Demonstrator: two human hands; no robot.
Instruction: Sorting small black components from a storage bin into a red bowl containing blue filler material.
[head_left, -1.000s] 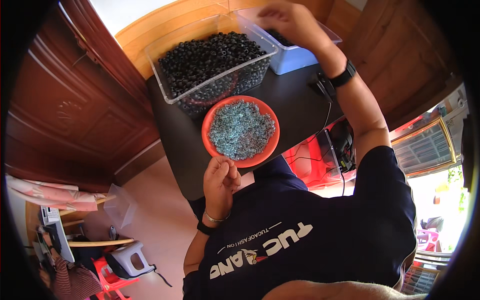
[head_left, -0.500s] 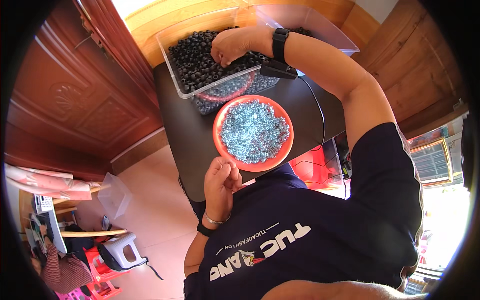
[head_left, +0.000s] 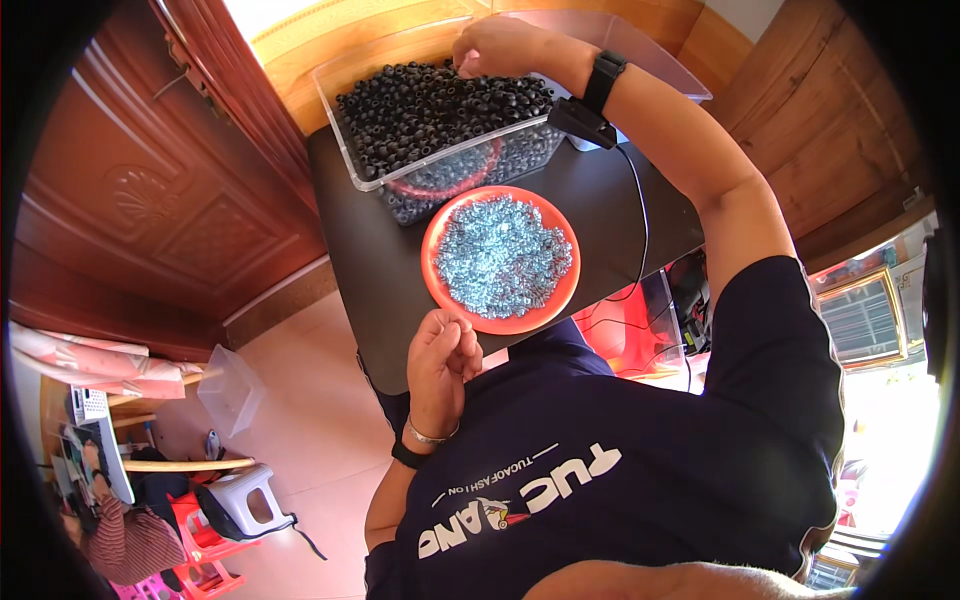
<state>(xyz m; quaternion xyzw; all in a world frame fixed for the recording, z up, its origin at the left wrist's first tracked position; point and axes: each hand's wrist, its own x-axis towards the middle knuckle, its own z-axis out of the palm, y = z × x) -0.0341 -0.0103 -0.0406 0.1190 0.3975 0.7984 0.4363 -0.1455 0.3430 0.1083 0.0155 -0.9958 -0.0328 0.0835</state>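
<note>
My right hand (head_left: 488, 48), fingers curled together, is over the far right part of a clear plastic box (head_left: 372, 186) filled with small black round pieces (head_left: 430, 115) that have holes. What those fingers hold, if anything, is hidden. Nearer to me, a round orange plate (head_left: 520, 325) heaped with small shiny silvery-blue metal pieces (head_left: 503, 255) rests on the dark table (head_left: 385, 290). Just by the plate's near left rim is my left hand (head_left: 440, 350), its thumb and fingers pinched closed. Anything inside that pinch is too small to make out.
A second clear plastic bin (head_left: 650, 50) stands behind my right forearm. A black device (head_left: 583, 122) with a cable lies beside the box. Below the table's right side is a red container (head_left: 635, 335). At the lower left, another person (head_left: 135, 540) sits near stools.
My right hand has risen out of the black pieces and moved away and to the right, over the box's far side. My left hand stays closed by the plate.
</note>
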